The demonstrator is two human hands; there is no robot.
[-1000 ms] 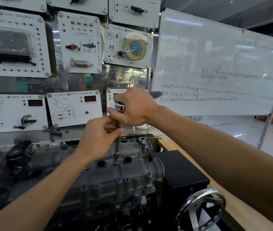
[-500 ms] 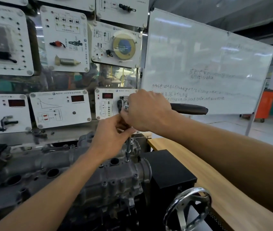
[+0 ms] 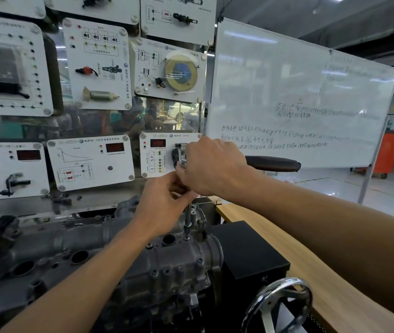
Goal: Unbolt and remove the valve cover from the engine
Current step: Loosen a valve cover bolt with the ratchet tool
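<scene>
Black ratchet handle now juts level to the right past the right grip; a second ago it barely showed. Right grip curls round the ratchet head. Left grip pinches the extension bar just below. Bar upright, tip at the right end of the valve cover. Left forearm hides the cover's middle. Black box and chrome handwheel just right; whiteboard behind. Cover sits on the engine, long axis left to right.

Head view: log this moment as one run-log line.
stage: unbolting | right hand: grips ratchet near head | left hand: pinches extension | extension tip: on valve cover, right end
</scene>
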